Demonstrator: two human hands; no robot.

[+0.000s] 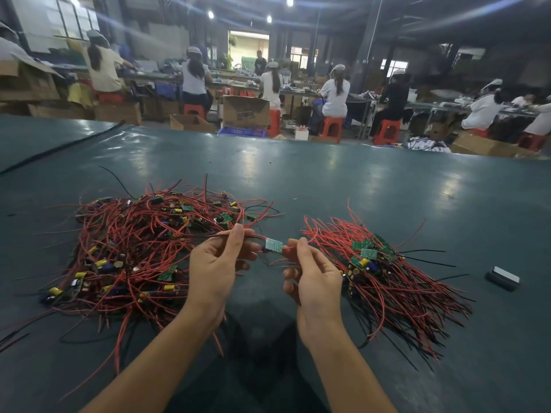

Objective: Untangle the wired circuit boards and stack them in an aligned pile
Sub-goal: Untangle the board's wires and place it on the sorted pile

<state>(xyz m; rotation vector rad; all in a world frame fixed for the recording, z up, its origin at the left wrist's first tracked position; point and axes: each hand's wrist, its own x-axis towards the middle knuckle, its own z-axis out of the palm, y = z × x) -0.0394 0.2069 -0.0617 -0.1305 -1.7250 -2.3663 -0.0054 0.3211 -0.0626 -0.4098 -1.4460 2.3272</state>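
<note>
Left hand (214, 263) pinching the wires (257, 235), right hand (316, 278) pinching the board (273, 245): ease it free toward the three o'clock pile (387, 281).

Most boards in tangled pile (128, 251) lay buried under red wires (125, 225), count unclear; some wires ran off left edge. Held board (273, 245): underside hidden, leads (258, 235) vanished inside left hand (217, 263) & right hand (313, 272). Dark obj (504, 278) at right too small to ID.

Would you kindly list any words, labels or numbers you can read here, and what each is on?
Nothing here can be read.
Cardboard box: blue print, too blurred to read.
Raised circuit board: any marks are too small to read.
</note>
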